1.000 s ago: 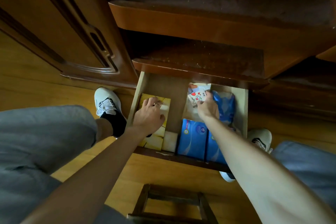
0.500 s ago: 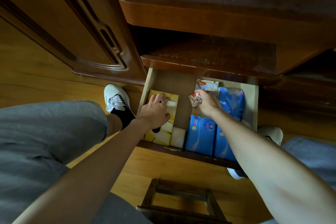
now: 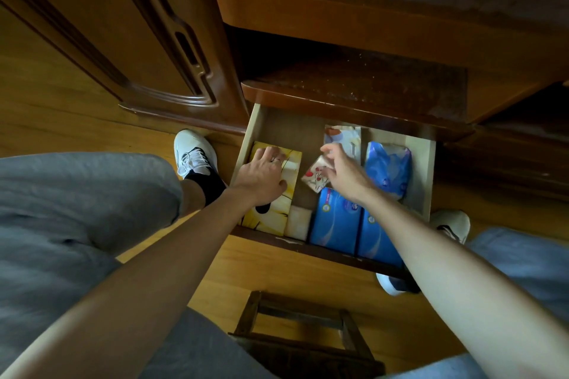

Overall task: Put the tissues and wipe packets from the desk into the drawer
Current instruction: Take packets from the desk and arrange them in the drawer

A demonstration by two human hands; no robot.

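My left hand (image 3: 263,177) is lying palm-down on the yellow tissue box (image 3: 274,194) at the left side of the open drawer (image 3: 426,163), fingers spread flat and closing on nothing. My right hand (image 3: 346,174) is pinching a small white packet with red print (image 3: 315,177) between thumb and fingertips, holding it tilted just above the drawer's middle. Both forearms are reaching forward and down. Two blue packs (image 3: 354,228) are lying side by side at the drawer front, a crumpled blue wipe packet (image 3: 389,168) is lying behind them, and a pale packet (image 3: 343,140) is lying toward the back.
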